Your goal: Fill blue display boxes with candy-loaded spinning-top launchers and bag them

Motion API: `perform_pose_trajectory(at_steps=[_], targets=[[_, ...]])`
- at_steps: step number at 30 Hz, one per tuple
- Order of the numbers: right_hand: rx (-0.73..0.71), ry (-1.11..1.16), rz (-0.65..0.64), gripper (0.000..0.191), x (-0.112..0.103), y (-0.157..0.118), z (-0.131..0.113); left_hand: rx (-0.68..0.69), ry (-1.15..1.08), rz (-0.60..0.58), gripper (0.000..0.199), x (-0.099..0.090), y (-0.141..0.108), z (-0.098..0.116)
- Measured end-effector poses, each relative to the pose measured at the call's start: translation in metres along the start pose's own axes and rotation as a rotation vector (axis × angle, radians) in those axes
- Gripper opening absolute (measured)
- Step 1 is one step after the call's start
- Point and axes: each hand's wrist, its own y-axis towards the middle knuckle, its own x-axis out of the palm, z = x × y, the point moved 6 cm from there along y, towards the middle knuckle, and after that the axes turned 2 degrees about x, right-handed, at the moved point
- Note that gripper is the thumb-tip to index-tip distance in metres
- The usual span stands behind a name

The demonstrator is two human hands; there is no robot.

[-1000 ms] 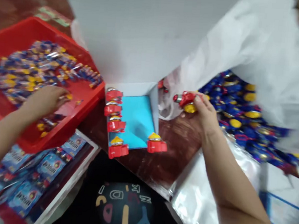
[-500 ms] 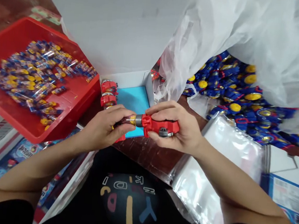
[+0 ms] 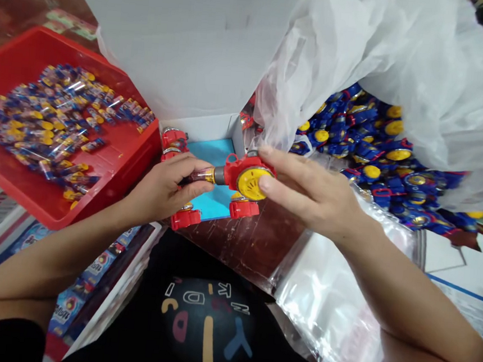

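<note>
A small clear tube with a printed label (image 3: 203,175) is pinched in my left hand (image 3: 168,189). Its right end meets the dark neck of a red toy (image 3: 236,172) with a round yellow disc (image 3: 253,183). My right hand (image 3: 308,192) is at the toy's right side, fingers apart, a fingertip touching the disc's edge. Below the toy lies a blue sheet (image 3: 214,150) in a white box (image 3: 212,123). More red toys (image 3: 174,138) stand along the box's left side, and other red pieces (image 3: 244,209) sit at its near edge.
On the left, a red bin (image 3: 119,176) holds several small labelled tubes (image 3: 57,114). Blue and yellow toys (image 3: 356,123) lie at the right beneath white plastic bags (image 3: 404,60). Clear bags (image 3: 329,290) lie at the lower right, and a large white panel (image 3: 173,34) rises behind the box.
The red toy has turned so its yellow disc faces up. My right hand has loosened its wrap and spread its fingers. My left hand has shifted slightly left and up with the tube.
</note>
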Motion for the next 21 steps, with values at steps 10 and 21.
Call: perform_pose_trajectory(at_steps=[10,21], targets=[[0.446,0.409,0.038,0.053,0.02,-0.003,-0.009,0.338,0.527,0.258,0.048,0.004,-0.018,0.018],[-0.023,-0.716,-0.459,0.049,0.009,-0.005,0.018,0.009,0.43,-0.078,0.052,0.025,-0.054,-0.048]])
